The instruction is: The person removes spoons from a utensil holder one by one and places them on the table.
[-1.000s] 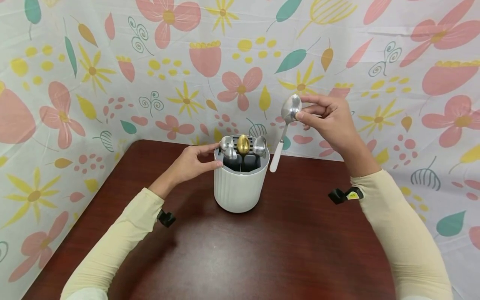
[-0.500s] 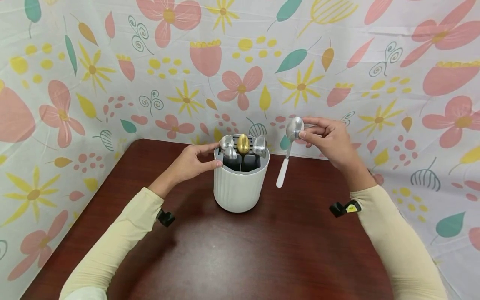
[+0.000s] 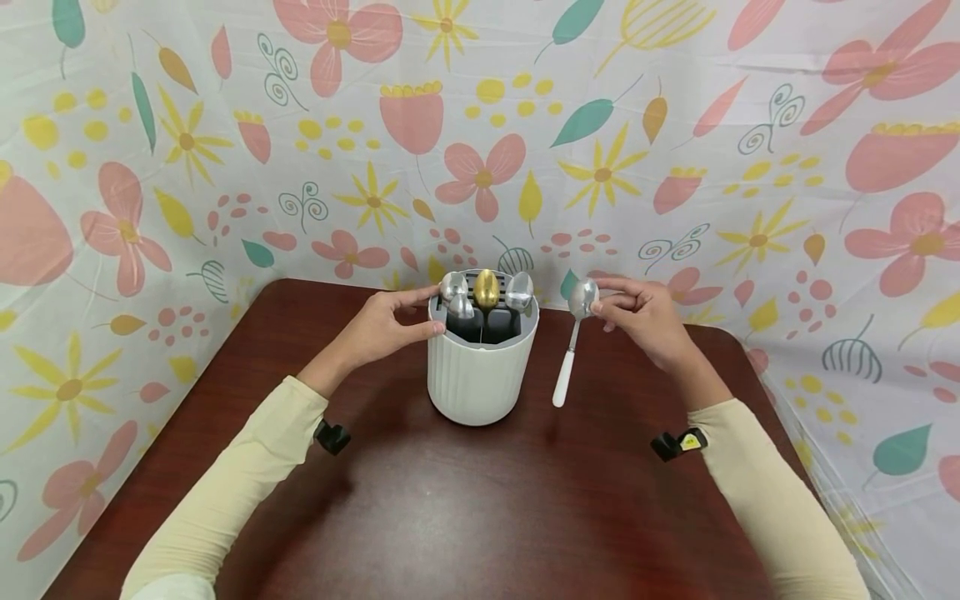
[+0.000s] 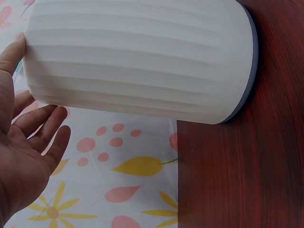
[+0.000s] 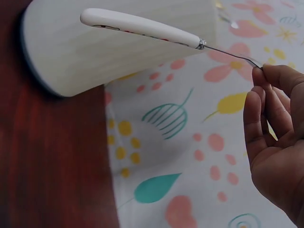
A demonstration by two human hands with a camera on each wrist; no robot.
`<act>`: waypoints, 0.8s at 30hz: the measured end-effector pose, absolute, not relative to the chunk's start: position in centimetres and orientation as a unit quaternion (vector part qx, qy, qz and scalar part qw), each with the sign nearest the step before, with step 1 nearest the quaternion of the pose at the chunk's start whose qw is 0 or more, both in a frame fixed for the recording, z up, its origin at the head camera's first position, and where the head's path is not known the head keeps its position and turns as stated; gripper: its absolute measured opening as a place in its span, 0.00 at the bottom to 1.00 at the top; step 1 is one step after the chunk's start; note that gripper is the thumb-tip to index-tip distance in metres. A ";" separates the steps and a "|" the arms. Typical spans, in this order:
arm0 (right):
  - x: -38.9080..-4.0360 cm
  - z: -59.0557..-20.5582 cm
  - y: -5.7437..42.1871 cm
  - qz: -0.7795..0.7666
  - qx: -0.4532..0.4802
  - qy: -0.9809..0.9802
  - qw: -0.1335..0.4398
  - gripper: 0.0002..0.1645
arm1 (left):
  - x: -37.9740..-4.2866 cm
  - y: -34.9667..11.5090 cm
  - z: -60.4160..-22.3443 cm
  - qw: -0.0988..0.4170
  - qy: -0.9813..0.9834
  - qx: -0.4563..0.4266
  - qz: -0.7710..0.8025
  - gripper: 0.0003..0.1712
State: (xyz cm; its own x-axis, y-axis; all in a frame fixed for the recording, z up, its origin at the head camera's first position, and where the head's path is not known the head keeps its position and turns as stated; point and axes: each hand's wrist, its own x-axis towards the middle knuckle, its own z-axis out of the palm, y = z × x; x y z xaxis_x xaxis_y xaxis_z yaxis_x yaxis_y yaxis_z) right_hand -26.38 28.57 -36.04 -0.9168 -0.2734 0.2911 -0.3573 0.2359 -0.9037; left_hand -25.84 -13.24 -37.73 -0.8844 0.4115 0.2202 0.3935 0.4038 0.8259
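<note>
My right hand pinches a spoon by the edge of its silver bowl. Its white handle, with small printed marks, slants down at the right of a white ribbed utensil holder. The holder stands upright on the table. My left hand rests at the holder's left rim, index finger and thumb extended and touching it; the other fingers lie loosely apart in the left wrist view. Inside the holder stand a gold spoon and several silver spoons, bowls up, their handles hidden in dark compartments.
The dark red-brown wooden table spreads beneath both arms. A white cloth with flower and leaf prints hangs close behind the table and along its sides.
My right hand has lowered the spoon from above the holder's height to beside it, handle still pointing down. The left hand and the holder have stayed where they were.
</note>
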 end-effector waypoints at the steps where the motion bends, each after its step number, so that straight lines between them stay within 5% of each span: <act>1: -26.3 -36.5 28.7 0.582 0.198 -0.788 0.032 0.24 | -25.8 -13.2 -37.7 0.009 0.838 0.240 0.491 0.37; 24: -26.2 -44.0 28.2 0.607 0.139 -0.782 -0.029 0.24 | -25.7 -13.2 -37.6 0.013 0.839 0.237 0.490 0.36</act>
